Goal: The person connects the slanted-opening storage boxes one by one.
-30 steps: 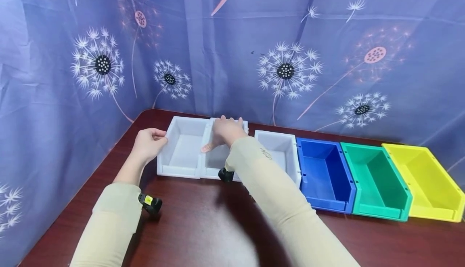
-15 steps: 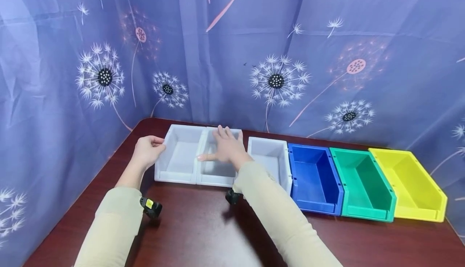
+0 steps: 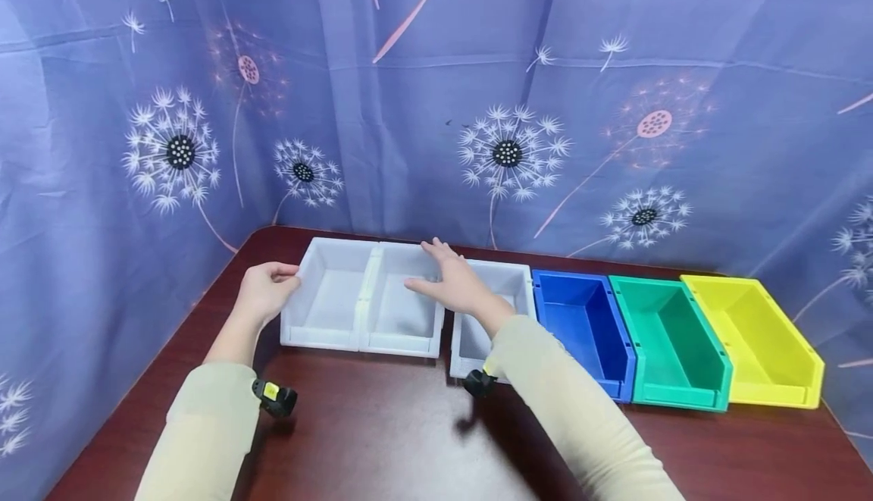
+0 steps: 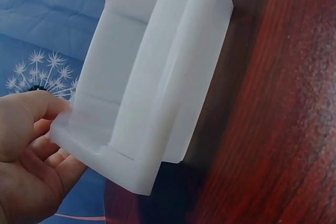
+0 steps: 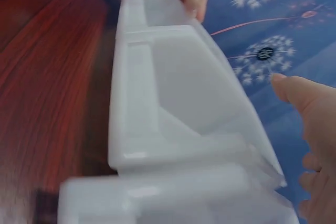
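Note:
Two white plastic storage bins stand side by side at the left of the row in the head view. The leftmost white bin (image 3: 319, 336) has its left rim pinched by my left hand (image 3: 264, 292); in the left wrist view the thumb is over the rim and the fingers lie curled beside and below it. The second white bin (image 3: 398, 344) adjoins it on the right. My right hand (image 3: 458, 281) hovers near that bin's right rim, thumb and fingers spread, holding nothing. A third white bin (image 3: 470, 367) sits further right behind the right wrist, partly hidden, a narrow gap away.
A blue bin (image 3: 580, 327), a green bin (image 3: 675, 334) and a yellow bin (image 3: 757, 327) continue the row to the right. They stand on a dark red wooden table (image 3: 368, 425). A blue curtain (image 3: 409, 145) with dandelion prints hangs behind and along the left side.
My right hand has lifted out of the second white bin and moved right. The left hand stays at the leftmost bin's rim. The head view has shifted slightly.

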`<state>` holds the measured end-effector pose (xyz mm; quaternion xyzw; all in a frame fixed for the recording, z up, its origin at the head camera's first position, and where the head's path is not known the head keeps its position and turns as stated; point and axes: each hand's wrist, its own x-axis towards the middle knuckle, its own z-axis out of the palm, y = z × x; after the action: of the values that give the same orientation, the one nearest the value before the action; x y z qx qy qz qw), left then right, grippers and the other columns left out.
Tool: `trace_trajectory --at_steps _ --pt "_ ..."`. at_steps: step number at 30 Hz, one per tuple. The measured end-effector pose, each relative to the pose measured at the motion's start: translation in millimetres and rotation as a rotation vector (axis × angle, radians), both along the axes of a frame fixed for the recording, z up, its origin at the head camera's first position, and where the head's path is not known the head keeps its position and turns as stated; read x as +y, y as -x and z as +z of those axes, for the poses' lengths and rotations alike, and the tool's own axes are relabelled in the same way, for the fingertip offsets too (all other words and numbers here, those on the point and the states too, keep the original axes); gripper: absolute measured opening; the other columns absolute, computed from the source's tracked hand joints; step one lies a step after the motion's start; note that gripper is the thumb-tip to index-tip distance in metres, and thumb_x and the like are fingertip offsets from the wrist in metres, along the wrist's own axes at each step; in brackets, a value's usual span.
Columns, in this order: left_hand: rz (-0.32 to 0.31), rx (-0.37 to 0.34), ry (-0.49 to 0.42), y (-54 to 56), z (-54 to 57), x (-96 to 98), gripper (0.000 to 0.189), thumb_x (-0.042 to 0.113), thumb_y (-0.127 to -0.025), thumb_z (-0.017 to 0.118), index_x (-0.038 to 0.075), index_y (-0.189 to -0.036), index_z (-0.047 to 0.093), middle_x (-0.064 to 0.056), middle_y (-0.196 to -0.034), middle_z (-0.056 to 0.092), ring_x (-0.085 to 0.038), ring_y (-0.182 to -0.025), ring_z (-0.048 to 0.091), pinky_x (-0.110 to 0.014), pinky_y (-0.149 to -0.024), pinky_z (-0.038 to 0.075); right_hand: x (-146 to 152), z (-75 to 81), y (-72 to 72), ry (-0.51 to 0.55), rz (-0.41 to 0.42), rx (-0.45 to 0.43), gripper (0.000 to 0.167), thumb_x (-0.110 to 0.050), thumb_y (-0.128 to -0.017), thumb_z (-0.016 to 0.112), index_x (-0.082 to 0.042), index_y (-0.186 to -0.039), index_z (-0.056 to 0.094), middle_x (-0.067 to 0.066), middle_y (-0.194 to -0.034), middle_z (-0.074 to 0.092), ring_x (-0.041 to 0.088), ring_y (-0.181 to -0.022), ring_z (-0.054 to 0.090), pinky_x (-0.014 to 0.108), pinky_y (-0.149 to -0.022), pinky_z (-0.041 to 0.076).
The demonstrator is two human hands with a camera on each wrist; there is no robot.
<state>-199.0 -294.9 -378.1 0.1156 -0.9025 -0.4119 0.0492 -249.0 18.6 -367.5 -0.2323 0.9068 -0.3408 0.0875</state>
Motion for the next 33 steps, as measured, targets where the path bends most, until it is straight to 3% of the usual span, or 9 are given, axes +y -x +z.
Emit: trace_trajectory --at_steps 8,14,18,27,33 --pt "-0.018 0.025 -0.015 1.3 2.2 1.5 0.034 0.012 -0.089 0.056 -0.008 -0.116 0.062 -0.028 -0.112 0.065 -0.029 -0.1 0.063 -0.026 -0.076 0.05 46.5 15.0 -12.7 0.086 -0.086 -0.059 0.079 -0.049 -0.087 0.062 -0.017 -0.15 0.028 0.007 -0.159 0.017 0.028 -0.144 0.021 0.051 -0.113 0.025" --pt "-0.003 0.019 -0.026 0.4 1.2 1.5 0.035 0.014 -0.089 0.058 -0.007 -0.117 0.062 -0.027 -0.113 0.065 -0.01 -0.086 0.062 -0.014 -0.066 0.045 77.4 21.0 -27.6 0.076 -0.158 -0.075 0.079 -0.053 -0.085 0.061 -0.018 -0.149 0.029 0.007 -0.159 0.016 0.03 -0.144 0.02 0.056 -0.111 0.025" --pt "0.01 -0.003 -0.028 -2.6 0.0 1.0 0.036 0.015 -0.089 0.058 -0.006 -0.118 0.062 -0.026 -0.114 0.065 -0.001 -0.081 0.058 -0.012 -0.065 0.045 95.1 17.6 -39.5 0.06 -0.199 -0.091 0.08 -0.053 -0.085 0.06 -0.018 -0.149 0.028 0.008 -0.159 0.015 0.032 -0.144 0.019 0.058 -0.11 0.025" --pt "0.014 0.001 -0.051 -1.7 0.6 -2.9 0.038 0.018 -0.09 0.059 -0.005 -0.12 0.061 -0.026 -0.116 0.063 0.002 -0.079 0.056 -0.011 -0.065 0.045 116.2 13.2 -49.0 0.114 -0.235 -0.139 0.081 -0.054 -0.086 0.058 -0.019 -0.15 0.025 0.009 -0.159 0.014 0.033 -0.144 0.017 0.058 -0.11 0.024" --pt "0.002 -0.018 -0.062 -3.8 -1.2 -1.0 0.038 0.017 -0.09 0.059 -0.006 -0.12 0.061 -0.026 -0.116 0.063 0.002 -0.079 0.057 -0.013 -0.065 0.046 122.0 15.4 -58.8 0.19 -0.267 -0.217 0.078 -0.05 -0.088 0.06 -0.018 -0.15 0.024 0.009 -0.158 0.021 0.034 -0.143 0.021 0.054 -0.103 0.038"
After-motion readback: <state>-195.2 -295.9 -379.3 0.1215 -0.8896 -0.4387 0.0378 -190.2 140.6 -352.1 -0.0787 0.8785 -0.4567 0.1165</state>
